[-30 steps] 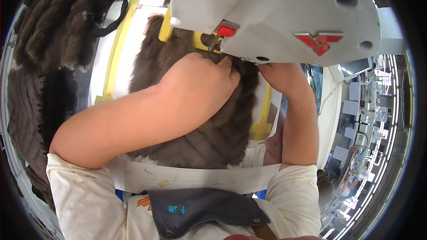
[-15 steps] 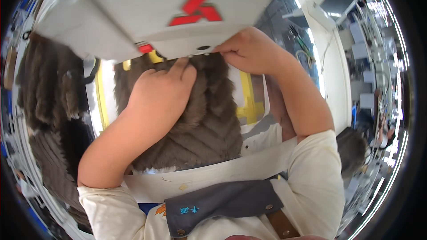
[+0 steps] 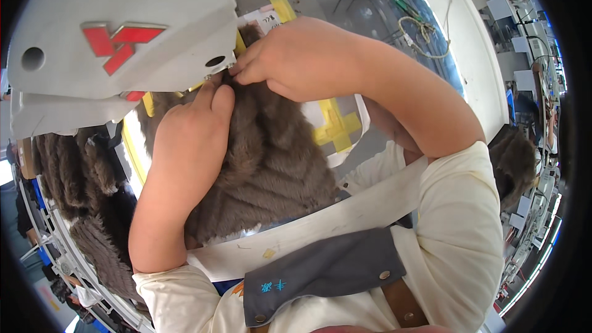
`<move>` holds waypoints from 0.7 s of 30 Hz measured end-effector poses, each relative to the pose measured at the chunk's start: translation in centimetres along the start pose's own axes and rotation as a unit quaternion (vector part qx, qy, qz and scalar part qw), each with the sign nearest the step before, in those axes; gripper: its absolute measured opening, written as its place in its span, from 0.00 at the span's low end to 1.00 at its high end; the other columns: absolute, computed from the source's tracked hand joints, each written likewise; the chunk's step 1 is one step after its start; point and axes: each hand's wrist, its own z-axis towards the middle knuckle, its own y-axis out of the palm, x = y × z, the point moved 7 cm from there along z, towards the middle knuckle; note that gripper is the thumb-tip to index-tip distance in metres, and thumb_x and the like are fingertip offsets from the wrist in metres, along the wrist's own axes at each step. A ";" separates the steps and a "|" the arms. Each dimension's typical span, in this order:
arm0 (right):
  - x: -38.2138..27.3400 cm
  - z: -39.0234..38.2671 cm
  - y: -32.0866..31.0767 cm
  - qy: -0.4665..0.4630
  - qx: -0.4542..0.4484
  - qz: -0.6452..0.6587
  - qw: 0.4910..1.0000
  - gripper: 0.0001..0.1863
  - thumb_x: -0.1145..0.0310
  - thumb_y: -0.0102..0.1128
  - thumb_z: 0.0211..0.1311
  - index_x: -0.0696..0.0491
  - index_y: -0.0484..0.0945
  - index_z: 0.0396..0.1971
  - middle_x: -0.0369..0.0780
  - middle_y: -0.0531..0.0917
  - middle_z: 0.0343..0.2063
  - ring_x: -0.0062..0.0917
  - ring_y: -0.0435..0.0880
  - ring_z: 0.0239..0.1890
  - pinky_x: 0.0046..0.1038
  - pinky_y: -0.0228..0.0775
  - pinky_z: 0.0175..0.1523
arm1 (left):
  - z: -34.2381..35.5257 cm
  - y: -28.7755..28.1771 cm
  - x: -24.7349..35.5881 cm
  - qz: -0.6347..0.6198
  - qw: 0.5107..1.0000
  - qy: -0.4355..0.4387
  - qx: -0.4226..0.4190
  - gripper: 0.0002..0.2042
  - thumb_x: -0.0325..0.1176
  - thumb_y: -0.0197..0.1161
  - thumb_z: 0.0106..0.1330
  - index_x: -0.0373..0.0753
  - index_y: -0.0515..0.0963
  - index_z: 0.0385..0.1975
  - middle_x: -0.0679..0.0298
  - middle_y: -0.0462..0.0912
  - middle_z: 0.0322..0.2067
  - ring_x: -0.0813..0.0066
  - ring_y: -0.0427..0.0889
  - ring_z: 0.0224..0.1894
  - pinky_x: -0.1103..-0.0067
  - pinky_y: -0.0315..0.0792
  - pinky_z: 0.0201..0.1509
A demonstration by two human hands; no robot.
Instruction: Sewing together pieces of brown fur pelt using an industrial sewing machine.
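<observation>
A brown fur piece [image 3: 271, 166] with slanting ridges lies under the head of a pale grey sewing machine [image 3: 179, 18], and its near edge reaches toward my lap. My left hand [image 3: 191, 142] bears down on the fur just in front of the machine head, fingers bent and gripping it; their tips are partly hidden. Close beside it, my right hand [image 3: 296, 58] pinches the fur's far edge next to the machine's lower corner. The needle area is hidden under the head and behind my fingers.
More brown fur [image 3: 74, 172] lies in folds at the left. Yellow tape [image 3: 336, 126] marks the white surface right of the fur. Green-handled tools [image 3: 394, 0] and a coiled cord [image 3: 425, 34] lie at the far right. Another dark fur piece [image 3: 512, 163] is beyond my right arm.
The view has turned, so the machine head appears farther left and tilted. My right hand has come closer to my left hand along the fur's edge. Both hands stay on the fur.
</observation>
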 end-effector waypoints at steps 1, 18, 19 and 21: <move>0.1 0.0 0.0 -0.002 0.011 -0.013 1.000 0.20 0.75 0.55 0.56 0.48 0.90 0.46 0.38 0.91 0.44 0.41 0.88 0.46 0.41 0.83 0.50 | 0.1 0.1 0.0 0.000 1.000 0.002 -0.003 0.07 0.23 0.55 0.64 0.32 0.72 0.41 0.43 0.82 0.56 0.52 0.87 0.36 0.66 0.81 0.41; -0.7 -0.3 0.2 0.012 -0.008 0.027 1.000 0.21 0.76 0.56 0.54 0.49 0.90 0.46 0.45 0.90 0.38 0.44 0.88 0.44 0.43 0.82 0.48 | -0.3 -1.0 1.6 0.018 0.999 0.027 -0.037 0.10 0.23 0.58 0.60 0.32 0.75 0.41 0.43 0.82 0.58 0.52 0.88 0.36 0.66 0.81 0.42; -0.8 -0.3 0.2 0.020 -0.026 0.033 0.999 0.20 0.77 0.56 0.54 0.50 0.90 0.45 0.45 0.90 0.38 0.44 0.88 0.44 0.43 0.82 0.48 | -0.4 -1.0 1.8 0.020 0.999 0.028 -0.039 0.10 0.23 0.58 0.60 0.32 0.75 0.41 0.43 0.82 0.58 0.52 0.88 0.36 0.66 0.81 0.42; -1.1 -0.4 -0.1 0.025 -0.042 0.022 0.999 0.20 0.77 0.55 0.53 0.51 0.90 0.45 0.42 0.90 0.42 0.42 0.88 0.46 0.41 0.81 0.50 | -0.5 -1.0 2.2 0.027 0.998 0.041 -0.041 0.10 0.23 0.58 0.60 0.32 0.75 0.41 0.44 0.83 0.58 0.54 0.88 0.35 0.69 0.80 0.40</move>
